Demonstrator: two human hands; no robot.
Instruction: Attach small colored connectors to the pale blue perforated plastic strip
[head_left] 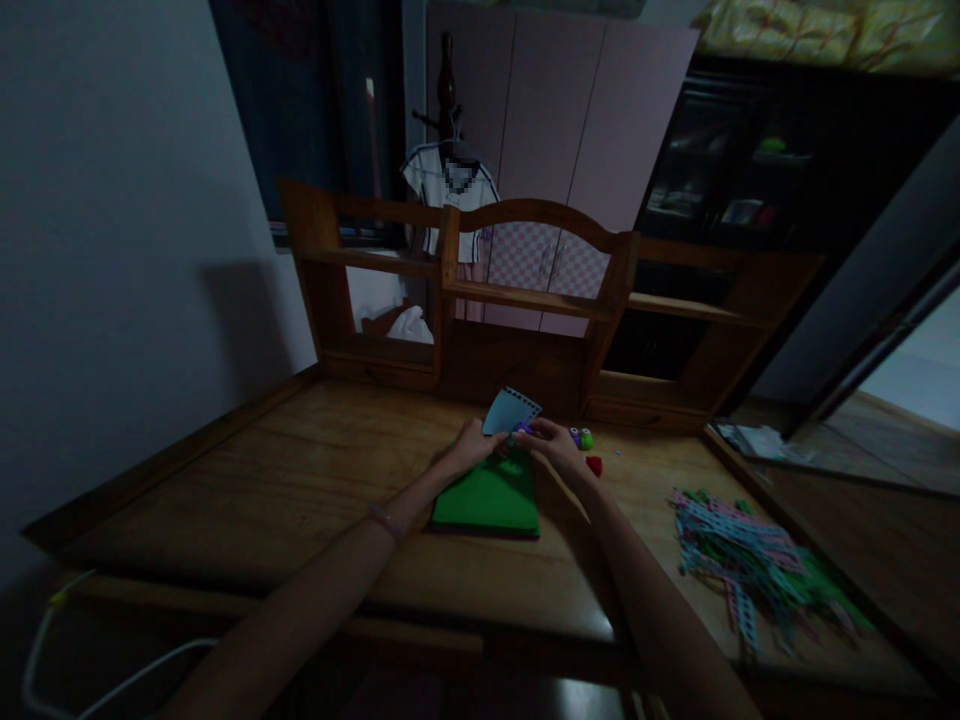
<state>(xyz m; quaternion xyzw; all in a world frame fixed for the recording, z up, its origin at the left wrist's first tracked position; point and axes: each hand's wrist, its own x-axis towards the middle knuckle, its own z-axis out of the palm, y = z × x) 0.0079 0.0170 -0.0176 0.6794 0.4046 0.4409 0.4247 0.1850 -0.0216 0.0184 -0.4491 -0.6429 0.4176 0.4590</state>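
Observation:
My left hand is closed at the lower edge of a light-blue sheet with a row of holes along its far edge. Just to the right, the fingers of my right hand pinch a small purple piece, whose kind is too small and dim to tell. Both hands meet above the far end of a green stack of sheets lying on the table. Beyond my right hand sit a small purple and green piece with round eyes and a red piece.
A tangled heap of pink, blue and green punched strips covers the right side of the wooden table. A wooden shelf unit stands along the back. A white cable hangs at the front left.

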